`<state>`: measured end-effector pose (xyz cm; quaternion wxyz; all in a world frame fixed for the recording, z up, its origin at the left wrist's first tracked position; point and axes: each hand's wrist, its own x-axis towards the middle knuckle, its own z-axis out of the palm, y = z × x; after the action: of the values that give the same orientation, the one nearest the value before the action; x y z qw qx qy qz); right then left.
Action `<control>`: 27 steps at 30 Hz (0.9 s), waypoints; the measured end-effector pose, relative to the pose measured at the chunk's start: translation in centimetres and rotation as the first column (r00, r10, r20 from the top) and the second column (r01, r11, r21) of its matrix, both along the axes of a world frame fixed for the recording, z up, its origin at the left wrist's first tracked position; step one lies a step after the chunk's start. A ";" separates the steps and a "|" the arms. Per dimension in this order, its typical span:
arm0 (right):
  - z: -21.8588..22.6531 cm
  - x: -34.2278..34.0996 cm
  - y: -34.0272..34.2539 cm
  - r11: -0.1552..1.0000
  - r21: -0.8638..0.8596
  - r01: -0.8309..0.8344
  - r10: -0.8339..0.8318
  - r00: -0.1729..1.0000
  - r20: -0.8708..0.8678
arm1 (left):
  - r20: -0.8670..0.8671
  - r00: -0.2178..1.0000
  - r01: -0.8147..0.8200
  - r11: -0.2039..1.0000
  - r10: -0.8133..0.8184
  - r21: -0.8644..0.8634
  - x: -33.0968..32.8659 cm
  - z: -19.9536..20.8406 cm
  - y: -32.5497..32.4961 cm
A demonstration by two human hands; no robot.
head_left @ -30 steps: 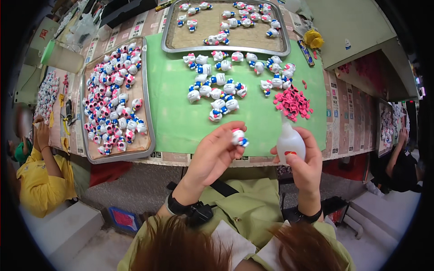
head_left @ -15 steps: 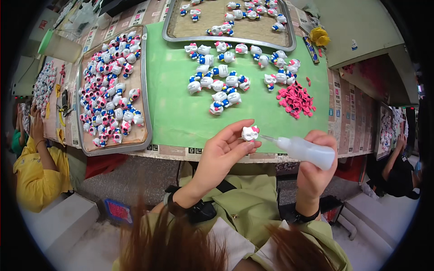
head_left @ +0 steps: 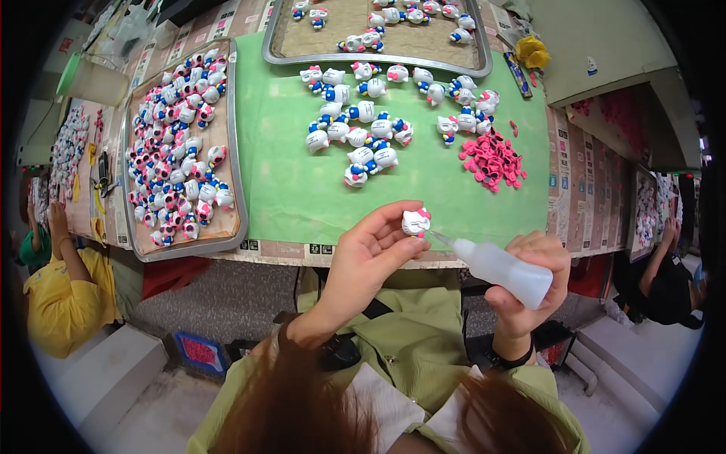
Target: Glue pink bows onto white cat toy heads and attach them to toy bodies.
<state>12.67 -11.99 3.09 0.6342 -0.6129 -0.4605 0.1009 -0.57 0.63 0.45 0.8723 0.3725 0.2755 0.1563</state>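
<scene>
Between thumb and fingers, my left hand (head_left: 370, 253) pinches a small white cat figurine (head_left: 415, 222) with a pink bow, above the table's near edge. My right hand (head_left: 533, 280) is wrapped round a translucent white squeeze bottle (head_left: 505, 272). The bottle's thin needle tip points left and up at the figurine; whether it touches is too small to tell. Beyond my hands, a group of white and blue figurines (head_left: 361, 155) lies on the green mat (head_left: 287, 189). Right of them sits a heap of small pink pieces (head_left: 493, 160).
A metal tray (head_left: 236, 151) of figurines with pink and dark parts stands on the left. Another tray (head_left: 378, 62) with figurines lies at the far side. A dark blue tube (head_left: 517, 74) and a yellow flower-like thing (head_left: 532, 53) lie far right. People work on both sides.
The bottle has tilted more steeply, its base lower and its tip closer to the figurine's side. My left hand still holds the figurine. The view has shifted slightly.
</scene>
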 end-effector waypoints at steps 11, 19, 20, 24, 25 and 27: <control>0.1 0.1 0.2 0.999 -0.037 -0.024 0.023 1.000 -0.008 | 0.005 1.000 0.017 1.000 -0.017 -0.001 -0.1 0.3 0.0; 0.2 0.5 -0.1 1.000 0.006 0.030 -0.030 1.000 -0.009 | 0.000 1.000 0.027 0.998 -0.027 -0.061 0.1 0.3 0.2; 0.2 0.5 -0.2 1.000 0.002 0.027 -0.027 1.000 -0.005 | 0.005 1.000 0.029 0.997 -0.029 -0.070 0.1 0.3 0.1; 0.1 0.5 -0.2 1.000 -0.017 0.023 -0.023 1.000 -0.001 | 0.014 0.999 0.038 0.995 -0.037 -0.097 0.1 0.2 0.2; 0.1 0.5 -0.2 1.000 -0.023 0.022 -0.022 1.000 -0.003 | 0.014 0.999 0.038 0.994 -0.037 -0.102 0.1 0.3 0.2; 0.0 0.6 -0.2 1.000 -0.024 0.017 -0.017 1.000 0.002 | 0.018 0.999 0.035 0.994 -0.034 -0.103 0.0 0.4 0.2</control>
<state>13.25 -12.19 3.13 0.6272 -0.6244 -0.4546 0.1004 -0.54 0.79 0.82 0.8952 0.3302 0.2697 0.1297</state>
